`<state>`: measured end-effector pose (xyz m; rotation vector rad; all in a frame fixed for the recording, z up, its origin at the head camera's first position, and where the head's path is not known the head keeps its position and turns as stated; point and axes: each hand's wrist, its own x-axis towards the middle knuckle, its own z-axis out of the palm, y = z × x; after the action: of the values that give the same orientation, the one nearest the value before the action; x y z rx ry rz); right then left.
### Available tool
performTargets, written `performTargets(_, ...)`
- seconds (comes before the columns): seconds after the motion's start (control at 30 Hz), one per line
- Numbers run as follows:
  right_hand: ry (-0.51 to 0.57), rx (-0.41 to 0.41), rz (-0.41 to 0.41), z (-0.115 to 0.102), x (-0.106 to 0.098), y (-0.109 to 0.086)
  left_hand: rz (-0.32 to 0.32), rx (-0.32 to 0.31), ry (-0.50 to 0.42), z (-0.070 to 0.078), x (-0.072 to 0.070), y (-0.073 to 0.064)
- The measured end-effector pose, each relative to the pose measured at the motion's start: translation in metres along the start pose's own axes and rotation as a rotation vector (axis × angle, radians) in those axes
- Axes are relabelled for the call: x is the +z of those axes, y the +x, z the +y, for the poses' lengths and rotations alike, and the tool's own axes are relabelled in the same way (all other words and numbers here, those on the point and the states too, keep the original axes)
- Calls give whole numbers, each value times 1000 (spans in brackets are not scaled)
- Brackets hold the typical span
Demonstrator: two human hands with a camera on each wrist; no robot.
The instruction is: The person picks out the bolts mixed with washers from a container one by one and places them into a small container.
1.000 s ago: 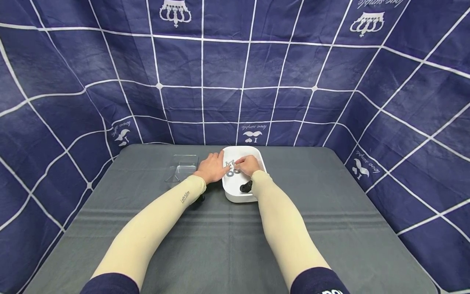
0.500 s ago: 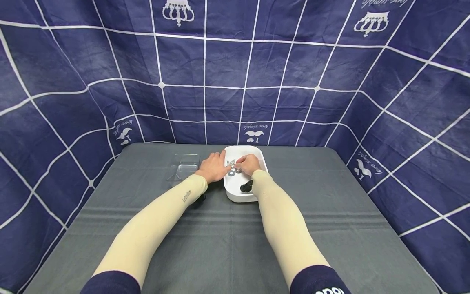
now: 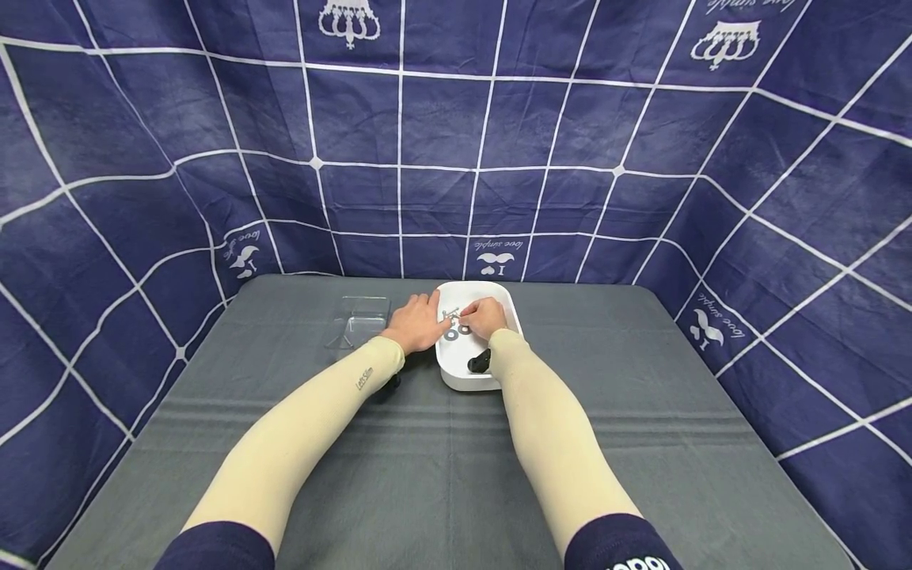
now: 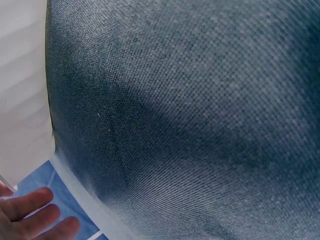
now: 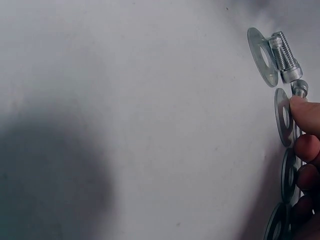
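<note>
A white tray (image 3: pixel 466 381) holds several metal washers (image 3: pixel 451 335) and small screws (image 3: pixel 449 313). My left hand (image 3: pixel 416 323) rests at the tray's left rim, its fingers fairly straight; in the left wrist view the fingers (image 4: pixel 37 215) show low beside the tray's outer wall (image 4: pixel 22 90). My right hand (image 3: pixel 484 318) is inside the tray. In the right wrist view its thumb and curled fingers pinch a socket-head screw (image 5: pixel 300 87), whose shank is mostly hidden. Next to it lie other socket-head screws (image 5: pixel 285 57) and a row of upright-looking washers (image 5: pixel 262 57).
A clear plastic container (image 3: pixel 365 321) stands left of the tray. A black object (image 3: pixel 480 362) sits at the tray's near end, partly covered by the right sleeve. Grey cloth (image 3: pixel 570 380) covers the table; a blue checked curtain (image 3: pixel 456 119) surrounds it.
My right fingers have shifted slightly among the screws, whose arrangement looks a little different. The left hand stays at the rim. The whole head view has drifted slightly.
</note>
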<state>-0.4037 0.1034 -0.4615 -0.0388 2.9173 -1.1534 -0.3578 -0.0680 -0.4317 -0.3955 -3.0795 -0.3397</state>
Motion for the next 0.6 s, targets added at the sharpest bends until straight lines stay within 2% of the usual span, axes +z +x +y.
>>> performTargets(0.23, -39, -18, 20, 0, 0, -1, -2, 5, -3, 0, 0, -1)
performTargets(0.6, -51, -32, 6, 0, 0, 0, 1, 5, 2, 0, -2, -3)
